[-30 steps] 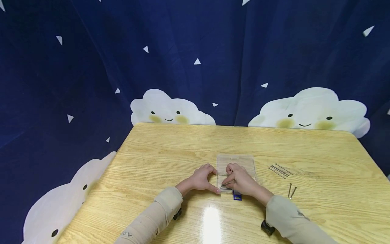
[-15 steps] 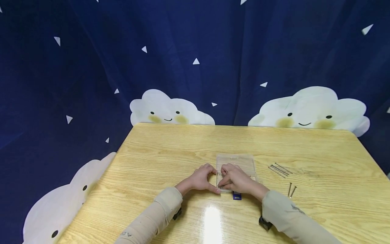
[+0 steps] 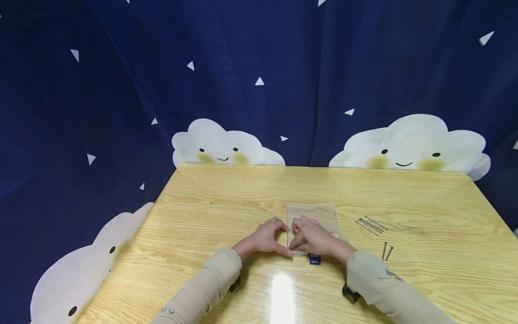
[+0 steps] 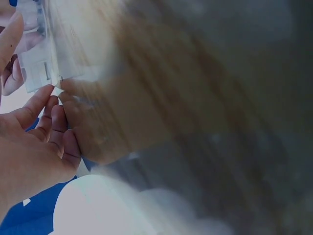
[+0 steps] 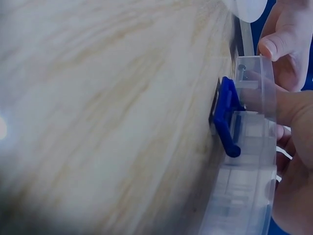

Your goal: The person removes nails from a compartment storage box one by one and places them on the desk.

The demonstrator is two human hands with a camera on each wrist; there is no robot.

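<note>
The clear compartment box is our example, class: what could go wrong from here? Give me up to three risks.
1. The left hand holds the clear compartment box at one end only, so it might slide or twist if the right hand pushes.
2. The blue latch juts from the near edge, close to the right hand, and could get snagged.
3. The two nearer nails lie loose beside the right sleeve, which might knock them.

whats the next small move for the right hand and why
Probably lift the right hand out of the clear box, letting go of anything it may pinch (hidden here): its fingertips reach down inside, the left hand holds the box's end, and loose nails lie on the table.
</note>
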